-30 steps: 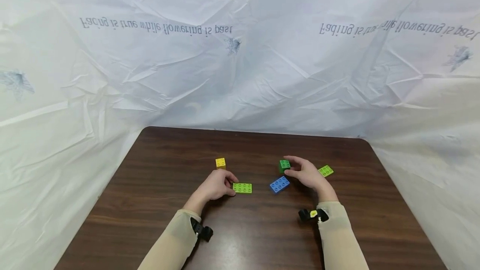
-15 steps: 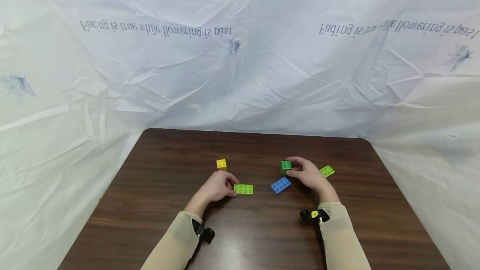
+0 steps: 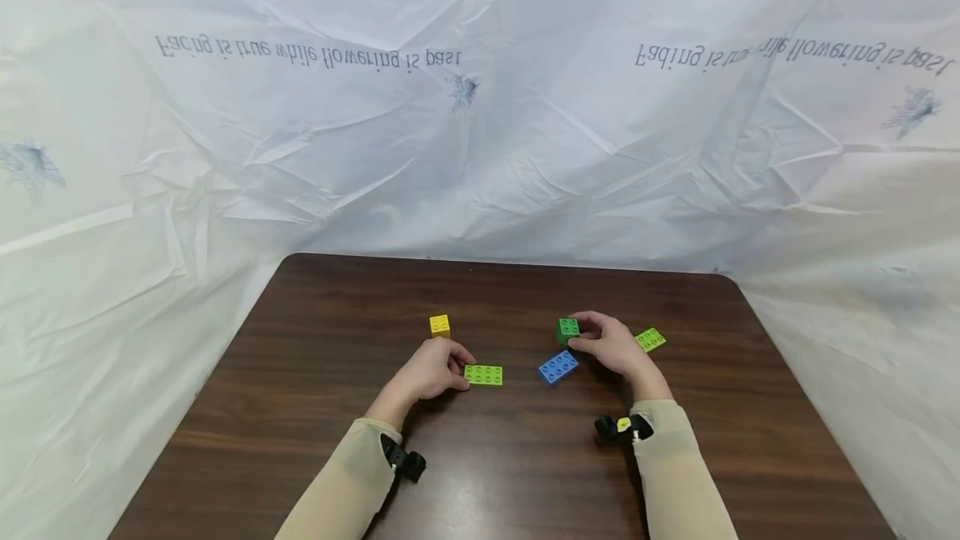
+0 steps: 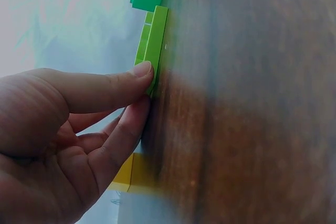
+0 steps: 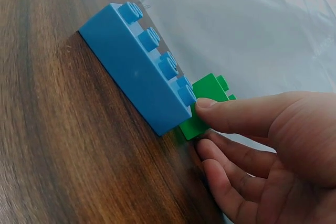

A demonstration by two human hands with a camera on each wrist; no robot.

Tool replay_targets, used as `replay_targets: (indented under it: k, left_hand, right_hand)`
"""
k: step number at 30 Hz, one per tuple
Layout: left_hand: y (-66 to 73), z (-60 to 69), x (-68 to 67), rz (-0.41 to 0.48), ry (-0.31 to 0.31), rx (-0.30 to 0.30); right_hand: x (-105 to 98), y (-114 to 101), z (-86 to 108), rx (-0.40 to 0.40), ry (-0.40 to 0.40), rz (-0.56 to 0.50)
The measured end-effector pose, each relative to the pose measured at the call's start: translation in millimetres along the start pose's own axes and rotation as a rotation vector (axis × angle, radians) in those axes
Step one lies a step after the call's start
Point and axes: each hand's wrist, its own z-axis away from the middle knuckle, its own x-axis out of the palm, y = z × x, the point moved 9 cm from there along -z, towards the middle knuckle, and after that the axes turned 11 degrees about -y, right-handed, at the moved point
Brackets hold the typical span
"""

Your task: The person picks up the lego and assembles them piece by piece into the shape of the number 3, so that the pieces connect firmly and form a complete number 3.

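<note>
My left hand (image 3: 437, 369) pinches the left end of a flat lime-green toy brick (image 3: 483, 375) lying on the table. In the left wrist view the thumb is on the near side of this lime brick (image 4: 153, 38); its held end is partly covered. Across from it, my right hand (image 3: 611, 346) grips a square dark-green toy brick (image 3: 567, 332) between thumb and fingers. A long blue toy brick (image 3: 558, 367) lies just in front of that one; in the right wrist view the blue brick (image 5: 134, 69) partly hides the green brick (image 5: 210, 88).
A yellow toy brick (image 3: 439, 326) stands behind my left hand. Beyond my right hand lies a second flat lime brick (image 3: 650, 339), partly covered by the hand. The dark wooden table (image 3: 480, 457) ends at a white printed sheet (image 3: 420, 148) along the back.
</note>
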Motion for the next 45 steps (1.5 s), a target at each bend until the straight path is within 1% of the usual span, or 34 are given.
replay_targets:
  k: [8,13,19,25,29,36,45]
  left_hand:
    - [-0.6,-1.0,-0.5,-0.006,0.003,-0.015]
    - [-1.2,0.2,0.6,-0.006,0.003,-0.009]
    - [-3.3,3.1,1.4,0.008,0.002,-0.013]
    - [-3.4,2.0,2.0,0.013,-0.005,-0.003]
    - [-2.6,1.1,1.4,0.010,-0.001,0.002]
    - [-3.0,2.4,1.2,0.015,0.002,-0.010]
    - [-2.1,0.7,0.6,0.022,-0.001,-0.016]
  right_hand:
    - [-0.5,-1.1,-0.7,0.016,0.009,0.007]
    - [0.9,-0.9,0.0,0.016,0.009,0.007]
    - [2.8,4.1,-0.9,0.035,0.014,0.005]
    - [2.5,6.6,-0.9,0.047,0.014,0.009]
    - [0.7,6.7,-1.5,0.041,0.022,0.016]
    - [0.0,4.6,-1.3,0.029,0.019,0.032]
    - [-2.2,1.3,0.5,0.032,0.018,0.016]
